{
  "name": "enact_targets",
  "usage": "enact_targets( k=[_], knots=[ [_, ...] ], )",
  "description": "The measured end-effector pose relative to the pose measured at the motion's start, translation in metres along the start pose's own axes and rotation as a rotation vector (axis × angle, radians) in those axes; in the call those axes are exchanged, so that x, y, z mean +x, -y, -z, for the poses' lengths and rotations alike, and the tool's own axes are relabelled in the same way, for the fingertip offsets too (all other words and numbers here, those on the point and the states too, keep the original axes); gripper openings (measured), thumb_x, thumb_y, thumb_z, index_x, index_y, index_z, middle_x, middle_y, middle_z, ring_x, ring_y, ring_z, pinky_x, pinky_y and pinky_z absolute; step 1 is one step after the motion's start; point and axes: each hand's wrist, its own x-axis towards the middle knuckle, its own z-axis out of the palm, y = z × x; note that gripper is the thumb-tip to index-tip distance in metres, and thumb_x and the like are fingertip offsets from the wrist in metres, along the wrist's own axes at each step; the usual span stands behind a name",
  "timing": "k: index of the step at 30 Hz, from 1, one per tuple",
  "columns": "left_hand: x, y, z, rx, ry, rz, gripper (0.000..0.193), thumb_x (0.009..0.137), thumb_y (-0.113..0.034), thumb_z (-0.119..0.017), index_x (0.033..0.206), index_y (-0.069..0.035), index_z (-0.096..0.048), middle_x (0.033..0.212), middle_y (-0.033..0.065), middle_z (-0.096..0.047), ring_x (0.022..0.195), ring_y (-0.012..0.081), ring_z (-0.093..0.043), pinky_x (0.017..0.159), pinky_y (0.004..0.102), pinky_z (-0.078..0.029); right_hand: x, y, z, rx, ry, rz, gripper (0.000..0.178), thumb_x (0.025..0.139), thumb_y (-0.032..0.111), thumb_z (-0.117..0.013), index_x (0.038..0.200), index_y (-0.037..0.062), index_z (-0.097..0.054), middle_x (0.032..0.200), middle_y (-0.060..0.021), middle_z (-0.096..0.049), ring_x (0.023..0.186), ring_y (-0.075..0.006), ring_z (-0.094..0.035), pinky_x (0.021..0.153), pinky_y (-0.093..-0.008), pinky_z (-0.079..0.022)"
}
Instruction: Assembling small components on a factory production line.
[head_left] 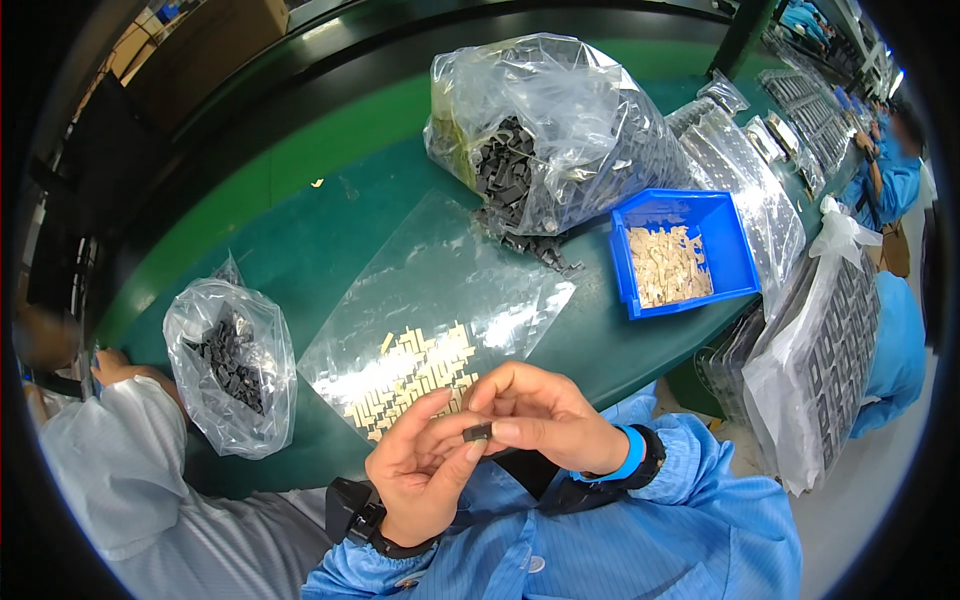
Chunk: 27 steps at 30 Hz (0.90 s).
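My left hand (420, 470) and my right hand (545, 415) meet just above the near edge of the green table (320, 230). Together they pinch a small dark grey part (478, 432) between the fingertips. Right behind my hands lies a clear plastic tray sheet (440, 300) with several small beige pieces (415, 375) set in rows at its near end. A small clear bag of dark parts (232, 362) stands to the left of the sheet.
A large clear bag of dark grey parts (545, 140) sits at the back, some spilled beside it. A blue bin of beige pieces (680, 255) stands right. Stacked clear trays (810, 340) hang off the right edge. Another person's white sleeve (120, 460) is at left; blue-coated workers (885, 180) sit far right.
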Motion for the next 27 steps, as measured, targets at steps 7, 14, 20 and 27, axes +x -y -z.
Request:
enact_targets(
  k=[7, 14, 20, 27],
  knots=[
    [0.002, -0.005, 0.0, 0.117, 0.068, -0.012, 0.049, 0.079, 0.008, -0.054, 0.123, 0.005, -0.034, 0.093, 0.0204, -0.061, 0.081, 0.024, -0.062, 0.073, 0.0295, -0.051, 0.001, -0.002, 0.006, 0.175, 0.117, -0.048, 0.012, 0.084, 0.009, -0.055, 0.093, 0.0042, -0.047, 0.088, -0.0005, -0.049, 0.083, -0.0068, -0.048, 0.072, -0.0214, -0.042],
    [0.01, -0.012, 0.006, 0.749, 0.288, -0.245, 0.051, 0.074, 0.006, -0.061, 0.12, 0.005, -0.039, 0.079, 0.0185, -0.064, 0.068, 0.0191, -0.063, 0.061, 0.0255, -0.051, -0.001, 0.009, 0.004, -0.105, 0.056, -0.084, 0.013, 0.079, -0.003, -0.053, 0.086, 0.0044, -0.045, 0.098, -0.0048, -0.046, 0.089, -0.0101, -0.046, 0.075, -0.0243, -0.04],
    [0.003, -0.01, -0.003, 0.429, 0.101, -0.036, 0.043, 0.074, 0.008, -0.059, 0.115, 0.006, -0.047, 0.087, 0.0198, -0.062, 0.072, 0.0239, -0.064, 0.064, 0.0288, -0.052, 0.004, 0.017, 0.0, -0.052, 0.113, -0.172, 0.013, 0.083, 0.005, -0.053, 0.092, 0.0039, -0.045, 0.093, -0.0026, -0.051, 0.083, -0.0074, -0.049, 0.073, -0.0229, -0.04],
    [-0.001, 0.001, 0.0, -0.328, -0.106, 0.299, 0.026, 0.082, -0.001, -0.054, 0.107, 0.008, -0.052, 0.09, 0.0208, -0.061, 0.075, 0.0241, -0.064, 0.069, 0.0301, -0.054, 0.009, 0.003, 0.004, -0.092, 0.078, -0.059, 0.013, 0.086, 0.012, -0.053, 0.093, 0.0047, -0.046, 0.085, -0.0005, -0.052, 0.08, -0.0048, -0.048, 0.066, -0.0192, -0.04]
  ],
)
